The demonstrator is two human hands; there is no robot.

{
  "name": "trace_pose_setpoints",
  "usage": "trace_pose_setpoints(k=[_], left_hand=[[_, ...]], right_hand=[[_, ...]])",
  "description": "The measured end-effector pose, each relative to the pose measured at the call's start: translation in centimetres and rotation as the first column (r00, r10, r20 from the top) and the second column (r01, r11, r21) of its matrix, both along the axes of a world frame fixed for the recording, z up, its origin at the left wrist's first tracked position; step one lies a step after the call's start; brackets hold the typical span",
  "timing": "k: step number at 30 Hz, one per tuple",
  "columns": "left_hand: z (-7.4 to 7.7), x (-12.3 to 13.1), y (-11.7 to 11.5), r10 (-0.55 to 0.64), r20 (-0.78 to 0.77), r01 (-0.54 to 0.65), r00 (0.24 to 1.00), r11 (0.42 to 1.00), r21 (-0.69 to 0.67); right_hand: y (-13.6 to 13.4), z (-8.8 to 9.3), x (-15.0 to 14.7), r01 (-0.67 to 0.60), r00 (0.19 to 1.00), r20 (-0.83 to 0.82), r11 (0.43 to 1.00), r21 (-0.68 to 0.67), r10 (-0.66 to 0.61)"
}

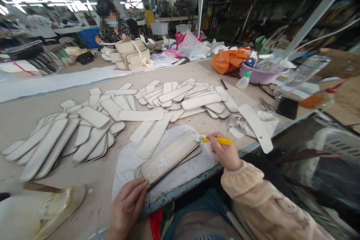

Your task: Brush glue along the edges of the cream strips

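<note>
A yellow-handled brush (218,140) is in my right hand (227,154), gripped by the handle. Its bristles, coated with white paste, touch the far right end of a long pale strip with rounded corners (170,153). Wet white smears show along the strip's top face. Several like strips lie stacked underneath, slightly fanned out, on a white sheet (125,161). At the strip's near left corner, my left hand (131,202) grips the edge with its fingertips; its thumb is mostly hidden.
Heaps of similar strips (84,131) spread across the table beyond. At lower left sits a paste-smeared container (64,210) with a brown stick (42,187). A purple basin (263,73), an orange bag (229,60) and a bottle of amber liquid (317,99) stand right. A co-worker (114,26) sits opposite.
</note>
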State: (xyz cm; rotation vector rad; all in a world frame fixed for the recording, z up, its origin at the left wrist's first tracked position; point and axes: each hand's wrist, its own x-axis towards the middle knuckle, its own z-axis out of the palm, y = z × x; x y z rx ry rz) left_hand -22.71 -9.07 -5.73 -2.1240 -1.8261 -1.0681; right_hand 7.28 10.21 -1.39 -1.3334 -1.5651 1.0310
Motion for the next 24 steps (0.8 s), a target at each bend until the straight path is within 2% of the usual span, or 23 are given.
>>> trace_pose_setpoints(k=[2, 4, 7, 10, 13, 16, 19, 21, 24], left_hand=[[0.2, 0.2, -0.1, 0.02, 0.013, -0.019, 1.0, 1.0, -0.009], [0.6, 0.4, -0.3, 0.035, 0.06, -0.034, 0.998, 0.999, -0.018], [1.4, 0.0, -0.5, 0.093, 0.161, -0.087, 0.982, 0.995, -0.048], [2.4, -1.6, 0.6, 0.191, 0.195, -0.175, 0.962, 0.98, -0.097], [3.6, -3.5, 3.6, 0.219, 0.089, -0.191, 0.972, 0.949, -0.251], [4.6, -4.8, 8.0, 0.149, -0.064, -0.161, 0.987, 0.873, -0.461], [5.4, -5.1, 11.9, 0.057, -0.134, -0.124, 0.989, 0.813, -0.569], [5.8, -5.0, 13.5, -0.015, -0.17, -0.099, 0.985, 0.766, -0.636], [6.2, -4.6, 14.6, -0.08, -0.218, -0.098, 0.973, 0.708, -0.699]], right_hand=[[-0.3, -0.1, -0.2, -0.044, 0.982, -0.185, 0.999, -0.021, 0.039], [-0.5, 0.1, -0.5, -0.047, 0.928, -0.371, 0.998, -0.03, 0.032], [0.2, 0.5, -0.1, 0.042, 0.839, -0.54, 0.998, -0.047, -0.061], [1.7, 0.5, 0.8, 0.133, 0.728, -0.661, 0.984, -0.123, -0.181], [2.3, 0.4, 1.4, 0.161, 0.643, -0.728, 0.971, -0.178, -0.24], [2.1, 0.6, 1.5, 0.146, 0.651, -0.725, 0.975, -0.169, -0.223], [2.0, 0.8, 1.7, 0.142, 0.68, -0.704, 0.979, -0.148, -0.205], [2.2, 0.8, 2.1, 0.147, 0.686, -0.699, 0.979, -0.14, -0.203], [2.5, 0.6, 2.6, 0.148, 0.687, -0.698, 0.979, -0.137, -0.201]])
